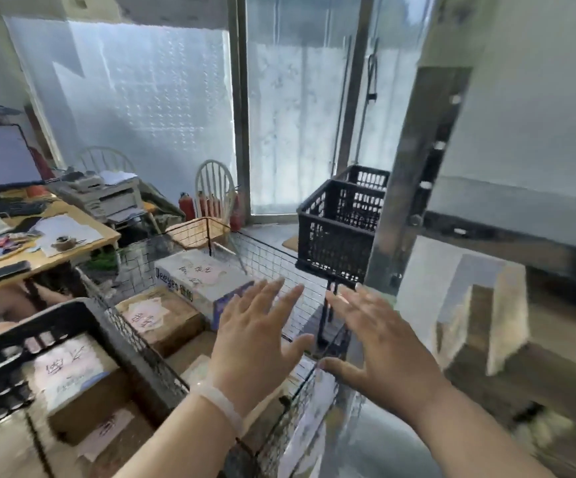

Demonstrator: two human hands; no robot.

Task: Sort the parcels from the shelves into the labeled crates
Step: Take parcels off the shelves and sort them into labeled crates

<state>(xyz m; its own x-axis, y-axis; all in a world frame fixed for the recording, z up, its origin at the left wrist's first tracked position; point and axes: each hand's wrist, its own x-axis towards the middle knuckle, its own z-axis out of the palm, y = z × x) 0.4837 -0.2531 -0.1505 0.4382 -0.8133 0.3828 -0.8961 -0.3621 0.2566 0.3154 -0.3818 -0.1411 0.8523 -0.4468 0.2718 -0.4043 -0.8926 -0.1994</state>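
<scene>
My left hand (252,336) and my right hand (379,343) hover side by side with fingers spread and nothing in them, above the right edge of a wire crate (272,267). Inside that crate lie a white and purple box (200,281) and a brown cardboard parcel (159,319), each with a pale handwritten label. A black plastic crate (14,339) at lower left holds a labeled cardboard parcel (76,377). On the right, a blurred pale parcel (459,305) sits on a metal shelf (507,236).
Two stacked black crates (335,232) stand behind the shelf's metal post (414,167). A small wire basket (200,232) sits beyond the wire crate. At left are a cluttered wooden desk (55,250), a monitor (0,157), a printer and white chairs. Red extinguishers (186,205) stand by the glass door.
</scene>
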